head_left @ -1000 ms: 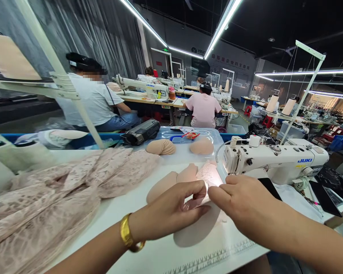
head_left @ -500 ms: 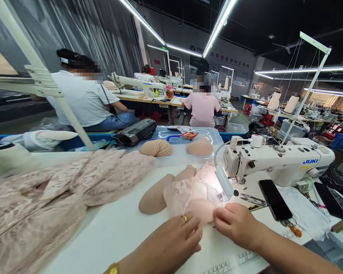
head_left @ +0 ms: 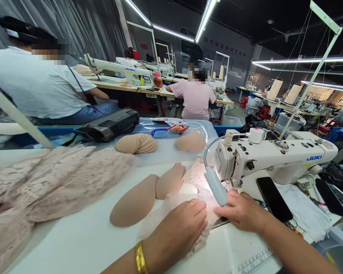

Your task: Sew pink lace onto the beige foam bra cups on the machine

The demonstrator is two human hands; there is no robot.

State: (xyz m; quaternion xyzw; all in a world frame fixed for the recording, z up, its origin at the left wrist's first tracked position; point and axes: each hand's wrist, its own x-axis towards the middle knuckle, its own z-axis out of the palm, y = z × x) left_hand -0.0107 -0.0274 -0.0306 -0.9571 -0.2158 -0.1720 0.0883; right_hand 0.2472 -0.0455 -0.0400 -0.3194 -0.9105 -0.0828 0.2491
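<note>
My left hand (head_left: 180,228), with a gold ring and bangle, presses flat on a pale pink lace piece (head_left: 197,192) lying on the white table (head_left: 82,239). My right hand (head_left: 240,211) pinches the same lace at its right side, just in front of the needle area of the white sewing machine (head_left: 274,158). The machine's small lamp (head_left: 216,186) lights the cloth between my hands. Two beige foam cups (head_left: 135,199) lie just left of the lace.
A heap of pink lace (head_left: 45,186) covers the table's left. A clear bin lid (head_left: 171,146) behind holds stacked beige pads (head_left: 137,144) and red-handled scissors. A black phone (head_left: 274,199) lies right of the machine. Other people sit sewing at tables beyond.
Both hands moved the lace piece forward and to the right, under the machine's lamp. My left hand went from pinching to pressing flat. The view swung left and lower.
</note>
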